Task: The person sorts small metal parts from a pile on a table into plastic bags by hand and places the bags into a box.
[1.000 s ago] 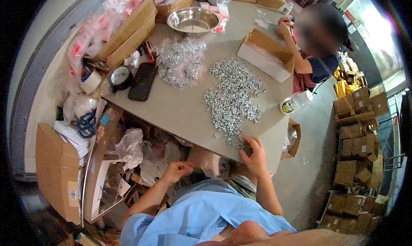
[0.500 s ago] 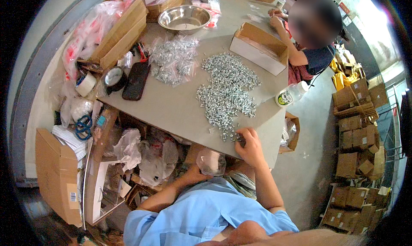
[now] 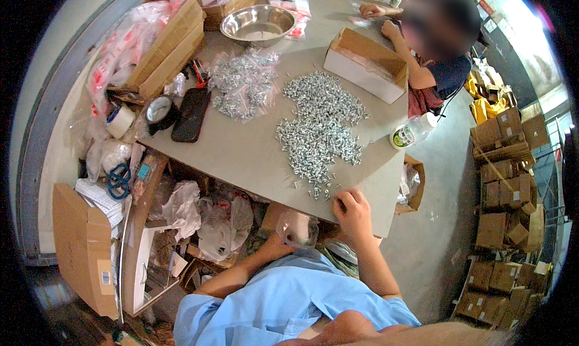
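The right hand rests at the near edge of the grey surface, fingers curled over small silver screws heaped there. The left hand, below the edge, grips a small clear plastic bag.

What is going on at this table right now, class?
A person in a blue shirt sits at a grey table. Their right hand rests at the near edge, by a heap of small silver screws. Their left hand holds a small clear plastic bag just below the table edge. Filled little bags lie further back, near a steel bowl. A second person works at the far side.
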Available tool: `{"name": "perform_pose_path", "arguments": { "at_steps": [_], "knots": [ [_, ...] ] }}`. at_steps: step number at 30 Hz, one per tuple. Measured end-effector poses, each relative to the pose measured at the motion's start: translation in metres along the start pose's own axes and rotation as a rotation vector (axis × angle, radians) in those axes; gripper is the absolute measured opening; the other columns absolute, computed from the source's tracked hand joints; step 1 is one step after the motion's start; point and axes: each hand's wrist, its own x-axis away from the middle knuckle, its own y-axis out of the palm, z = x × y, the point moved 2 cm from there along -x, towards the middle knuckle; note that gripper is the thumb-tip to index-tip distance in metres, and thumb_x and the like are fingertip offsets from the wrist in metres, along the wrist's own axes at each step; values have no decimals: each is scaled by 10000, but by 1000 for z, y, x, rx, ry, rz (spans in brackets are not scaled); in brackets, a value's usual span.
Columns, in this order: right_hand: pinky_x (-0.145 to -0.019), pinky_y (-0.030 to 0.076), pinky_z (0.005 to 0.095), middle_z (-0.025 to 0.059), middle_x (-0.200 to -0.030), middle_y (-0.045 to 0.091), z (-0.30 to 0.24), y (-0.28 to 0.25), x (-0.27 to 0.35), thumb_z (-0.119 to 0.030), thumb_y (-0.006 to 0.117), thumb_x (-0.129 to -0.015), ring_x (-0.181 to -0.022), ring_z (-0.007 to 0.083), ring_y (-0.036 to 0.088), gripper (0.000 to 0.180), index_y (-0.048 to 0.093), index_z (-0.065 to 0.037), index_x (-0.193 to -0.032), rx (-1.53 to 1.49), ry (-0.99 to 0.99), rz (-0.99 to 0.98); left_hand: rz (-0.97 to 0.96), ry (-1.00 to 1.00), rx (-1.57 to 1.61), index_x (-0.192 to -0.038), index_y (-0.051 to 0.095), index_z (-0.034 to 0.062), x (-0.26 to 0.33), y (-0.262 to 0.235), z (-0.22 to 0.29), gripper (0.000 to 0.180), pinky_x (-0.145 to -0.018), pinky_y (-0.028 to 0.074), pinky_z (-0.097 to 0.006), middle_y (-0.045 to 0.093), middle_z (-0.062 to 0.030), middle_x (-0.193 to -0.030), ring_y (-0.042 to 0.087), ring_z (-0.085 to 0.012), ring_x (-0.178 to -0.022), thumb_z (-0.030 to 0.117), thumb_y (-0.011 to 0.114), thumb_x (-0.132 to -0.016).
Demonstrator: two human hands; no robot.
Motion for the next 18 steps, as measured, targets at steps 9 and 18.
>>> {"name": "perform_pose_path", "arguments": {
  "at_steps": [9,18],
  "knots": [
    [-692,496,371,133,-903,600,-27,-5,11,-92,653,-755,-798,317,599,140,624,-35,-880,-396,156,-381,-87,-94,-165,-1041,535,-53,-10,36,-78,602,-843,450,-410,552,-232,-1042,547,-354,-939,350,777,-665],
    [-809,456,406,165,-988,515,-7,8,-23,-139,683,-680,-929,347,527,306,582,-53,-956,-87,94,-37,-131,-384,73,-1073,551,47,-10,16,-24,534,-915,413,-411,561,-163,-1095,514,-294,-1054,412,732,-727]
  ]
}}
